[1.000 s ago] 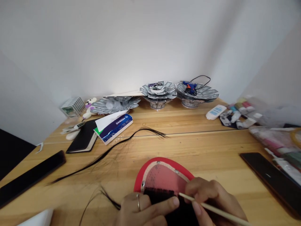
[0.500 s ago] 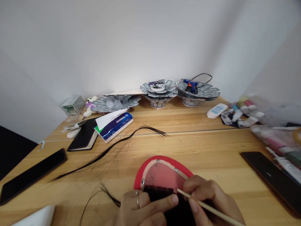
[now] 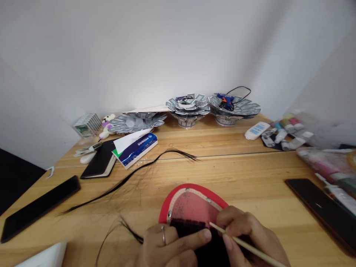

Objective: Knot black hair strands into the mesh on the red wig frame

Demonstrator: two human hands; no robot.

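Below the middle lies a red rounded form [image 3: 164, 207] with pinkish mesh [image 3: 198, 204] on it, edged by a pale band with metal studs. Dense black hair [image 3: 187, 227] covers the mesh's lower part. My left hand [image 3: 169, 246], a ring on one finger, rests on the hair. Its index finger stretches right while the others curl; a loose lock of black hair [image 3: 132, 234] runs in under it. My right hand [image 3: 247, 233] pinches a thin pale stick [image 3: 241, 243], whose tip meets the hair's upper edge by the left fingertip. The left thumb is hidden.
A long hair strand [image 3: 122, 181] lies across the wooden table. Phones [image 3: 41, 207] [image 3: 314, 204] flank the work. Behind are a notebook [image 3: 97, 159], a blue box [image 3: 139, 150], paper bowls [image 3: 186, 111], a glue gun [image 3: 226, 100], a white remote [image 3: 256, 131] and tubes [image 3: 297, 141].
Almost nothing differs. Both hands and the stick keep their places; the whole view has shifted very slightly.
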